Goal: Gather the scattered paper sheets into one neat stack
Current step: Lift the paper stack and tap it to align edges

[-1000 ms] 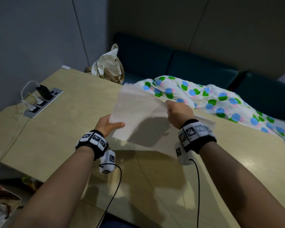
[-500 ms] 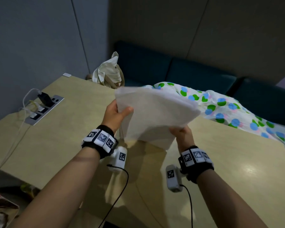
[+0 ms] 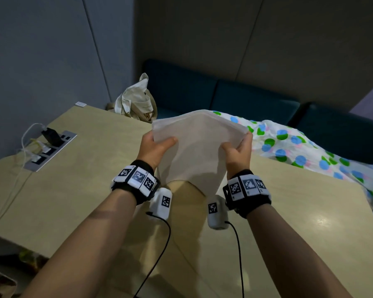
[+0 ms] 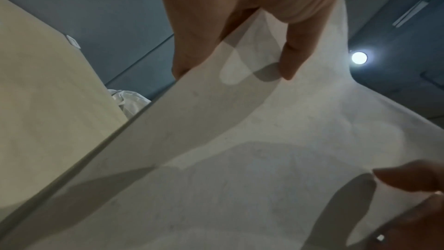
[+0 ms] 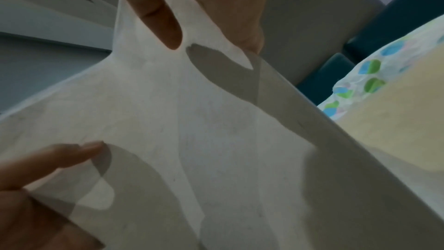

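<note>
Your left hand point(image 3: 154, 147) pinches the left edge of the paper sheets point(image 3: 197, 147), thumb lying across the near face and the fingers curled behind. Your right hand point(image 3: 238, 150) grips the right edge the same way, thumb on the near face, fingers wrapped round the back. Both grips are narrow, closed on the paper. The left wrist view shows your thumb point(image 4: 291, 60) pressing the sheet, with finger shadows showing through it. The bundle hangs in the air between your hands, above the table point(image 3: 73, 190) and not touching it, bowed upward along its top edge.

Half a second ago your right hand held the bundle from below, near its bottom edge; now it sits up on the right side, level with the left. A second ago the sheets were lower and tilted left.

You hold one bundle; the edge shows several sheets, too thin to count. Two hands, two wristbands. One cloth bag point(image 3: 136, 102) sits at the table's far corner, and one dotted cloth point(image 3: 310, 147) lies beyond the far edge.
</note>
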Demonstrator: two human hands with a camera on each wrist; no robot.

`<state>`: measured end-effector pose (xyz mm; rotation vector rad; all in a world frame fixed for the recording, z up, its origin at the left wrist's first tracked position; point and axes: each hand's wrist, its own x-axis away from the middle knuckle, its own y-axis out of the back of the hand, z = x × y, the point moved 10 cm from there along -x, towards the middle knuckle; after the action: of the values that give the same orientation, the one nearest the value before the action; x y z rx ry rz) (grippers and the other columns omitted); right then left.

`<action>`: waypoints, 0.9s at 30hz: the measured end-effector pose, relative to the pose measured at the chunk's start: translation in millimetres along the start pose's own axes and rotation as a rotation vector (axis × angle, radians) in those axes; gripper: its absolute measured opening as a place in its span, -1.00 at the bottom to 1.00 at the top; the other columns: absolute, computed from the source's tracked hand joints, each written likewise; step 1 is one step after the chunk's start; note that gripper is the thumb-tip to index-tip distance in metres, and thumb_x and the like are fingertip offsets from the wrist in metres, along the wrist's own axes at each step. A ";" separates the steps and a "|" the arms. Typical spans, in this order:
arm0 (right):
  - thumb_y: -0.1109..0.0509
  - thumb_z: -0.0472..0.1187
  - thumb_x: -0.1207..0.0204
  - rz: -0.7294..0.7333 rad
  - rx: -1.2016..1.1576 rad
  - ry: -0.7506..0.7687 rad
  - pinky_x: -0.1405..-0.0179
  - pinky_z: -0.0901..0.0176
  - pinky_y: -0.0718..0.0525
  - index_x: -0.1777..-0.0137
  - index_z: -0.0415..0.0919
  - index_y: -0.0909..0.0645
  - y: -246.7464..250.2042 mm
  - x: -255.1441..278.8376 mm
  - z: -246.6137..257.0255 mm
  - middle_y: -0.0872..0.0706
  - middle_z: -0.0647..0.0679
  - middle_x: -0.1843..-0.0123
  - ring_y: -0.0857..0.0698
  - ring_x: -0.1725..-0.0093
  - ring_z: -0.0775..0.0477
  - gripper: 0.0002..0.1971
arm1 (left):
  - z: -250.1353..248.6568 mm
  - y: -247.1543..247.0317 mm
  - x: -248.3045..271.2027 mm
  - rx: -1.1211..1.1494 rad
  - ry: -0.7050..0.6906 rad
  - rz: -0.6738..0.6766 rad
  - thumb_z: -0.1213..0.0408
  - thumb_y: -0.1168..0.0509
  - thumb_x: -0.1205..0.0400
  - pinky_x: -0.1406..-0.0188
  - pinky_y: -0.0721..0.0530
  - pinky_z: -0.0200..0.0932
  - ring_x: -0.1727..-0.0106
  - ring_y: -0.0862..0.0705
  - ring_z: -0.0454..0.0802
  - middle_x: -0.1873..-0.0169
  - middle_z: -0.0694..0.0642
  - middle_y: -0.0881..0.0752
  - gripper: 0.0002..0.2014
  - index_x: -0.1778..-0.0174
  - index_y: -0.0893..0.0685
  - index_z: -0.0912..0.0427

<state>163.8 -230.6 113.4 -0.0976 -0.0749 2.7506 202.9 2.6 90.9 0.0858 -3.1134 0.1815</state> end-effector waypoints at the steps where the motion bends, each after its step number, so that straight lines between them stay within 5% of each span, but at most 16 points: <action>1: -0.19 -0.53 -0.50 -0.013 0.003 0.004 0.10 0.12 -0.72 -0.43 -0.18 -0.28 2.3 -1.7 2.2 -0.62 -0.01 -0.02 -0.65 0.05 0.02 -0.48 | -1.3 0.7 -0.3 0.009 -0.006 -0.007 0.45 -0.41 -0.52 0.01 -0.67 -0.13 0.11 -0.70 -0.09 0.15 0.00 -0.73 -0.77 0.11 -0.67 -0.02; 4: -0.24 -0.50 -0.48 -0.014 0.051 0.065 -0.15 -0.04 -0.72 -0.45 -0.03 -0.24 8.7 -0.7 8.5 -0.58 -0.05 -0.21 -0.65 -0.02 0.12 -0.40 | -3.7 4.5 0.1 0.019 -0.009 -0.001 0.44 -0.46 -0.46 -0.03 -0.69 -0.04 0.04 -0.72 0.00 0.07 0.06 -0.75 -0.75 0.03 -0.69 0.04; 7: -0.29 -0.46 -0.37 -0.076 0.199 0.271 -0.25 0.09 -0.66 -0.58 0.01 -0.11 15.8 7.3 25.4 -0.52 0.00 -0.22 -0.62 -0.12 0.13 -0.20 | -4.2 2.8 1.9 0.015 -0.015 0.043 0.39 -0.52 -0.28 -0.05 -0.72 -0.07 -0.01 -0.72 0.02 -0.04 0.16 -0.74 -0.47 -0.21 -0.65 0.22; 9: -0.28 -0.49 -0.32 -0.102 0.349 0.421 -0.35 0.40 -0.49 -0.62 -0.07 -0.08 13.4 13.2 38.7 -0.46 -0.15 -0.33 -0.49 -0.26 0.11 -0.14 | -0.5 3.4 0.7 0.023 0.009 0.052 0.38 -0.52 -0.22 0.02 -0.74 -0.18 0.00 -0.71 -0.02 -0.01 0.12 -0.74 -0.39 -0.24 -0.63 0.20; 11: -0.25 -0.57 -0.34 -0.073 0.533 0.525 -0.14 0.78 -0.34 -0.60 -0.18 -0.19 2.8 18.2 49.3 -0.37 -0.24 -0.42 -0.36 -0.15 0.30 -0.21 | 1.5 4.7 -1.3 0.038 0.024 0.055 0.38 -0.53 -0.20 0.13 -0.76 -0.29 0.03 -0.71 -0.05 0.03 0.06 -0.74 -0.39 -0.23 -0.62 0.17; 13: -0.20 -0.58 -0.39 -0.029 0.688 0.559 -0.05 0.67 -0.44 -0.55 -0.18 -0.35 -5.5 20.1 51.9 -0.34 -0.25 -0.44 -0.36 -0.07 0.30 -0.31 | -4.6 3.7 -1.6 0.054 -0.015 0.082 0.34 -0.57 -0.18 0.14 -0.76 -0.31 0.03 -0.72 -0.06 0.03 0.07 -0.74 -0.39 -0.19 -0.64 0.18; 15: -0.18 -0.55 -0.45 0.004 0.775 0.535 -0.18 0.46 -0.47 -0.50 -0.12 -0.44 -6.7 17.5 48.0 -0.33 -0.22 -0.46 -0.51 -0.19 0.03 -0.39 | -13.5 1.2 -2.0 0.049 -0.065 0.114 0.27 -0.58 -0.18 0.13 -0.74 -0.30 0.06 -0.74 -0.15 0.03 0.06 -0.75 -0.48 -0.09 -0.68 0.11; 17: -0.18 -0.53 -0.48 0.022 0.797 0.520 -0.19 0.51 -0.38 -0.49 -0.10 -0.45 -6.2 14.4 45.5 -0.33 -0.21 -0.46 -0.55 -0.24 -0.10 -0.41 | -21.4 -1.2 -3.3 0.026 -0.101 0.138 0.33 -0.56 -0.26 0.14 -0.71 -0.33 0.07 -0.75 -0.21 0.03 0.05 -0.74 -0.58 -0.02 -0.69 0.03; 21: -0.19 -0.55 -0.44 0.016 0.747 0.559 -0.06 0.82 -0.30 -0.54 -0.13 -0.37 -6.7 14.3 51.4 -0.35 -0.24 -0.42 -0.42 -0.08 0.23 -0.35 | -17.6 -3.1 -9.7 -0.040 -0.061 0.181 0.50 -0.53 -0.36 0.06 -0.76 -0.29 0.02 -0.73 -0.09 -0.02 0.12 -0.74 -0.54 -0.17 -0.67 0.16; 23: -0.22 -0.50 -0.46 -0.002 0.607 0.523 -0.26 0.62 -0.43 -0.60 -0.10 -0.21 0.1 10.4 48.0 -0.40 -0.16 -0.40 -0.44 -0.15 0.22 -0.30 | -8.5 1.7 -12.8 -0.058 -0.007 0.171 0.54 -0.49 -0.42 0.04 -0.75 -0.25 0.01 -0.72 -0.04 -0.02 0.14 -0.74 -0.52 -0.27 -0.64 0.25; 25: -0.23 -0.38 -0.53 -0.007 0.424 0.362 -0.30 0.04 -0.61 -0.62 -0.03 -0.08 9.9 3.1 29.4 -0.51 0.04 -0.31 -0.59 -0.18 0.10 -0.31 | 2.7 6.9 -14.3 -0.046 0.045 0.155 0.51 -0.50 -0.39 0.03 -0.73 -0.15 0.01 -0.71 0.04 0.01 0.16 -0.74 -0.52 -0.25 -0.65 0.28; 27: -0.21 -0.30 -0.58 0.058 0.258 0.177 -0.32 -0.05 -0.60 -0.60 -0.01 -0.04 8.7 -0.7 6.2 -0.53 0.14 -0.29 -0.62 -0.21 0.20 -0.36 | 14.6 10.4 -14.7 -0.033 0.092 0.126 0.45 -0.44 -0.36 0.08 -0.68 -0.13 0.04 -0.70 0.07 0.09 0.12 -0.75 -0.64 -0.09 -0.69 0.21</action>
<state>160.6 -239.1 119.1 -0.2750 0.3342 2.7685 216.8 12.0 74.8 -0.1164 -3.0299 0.1325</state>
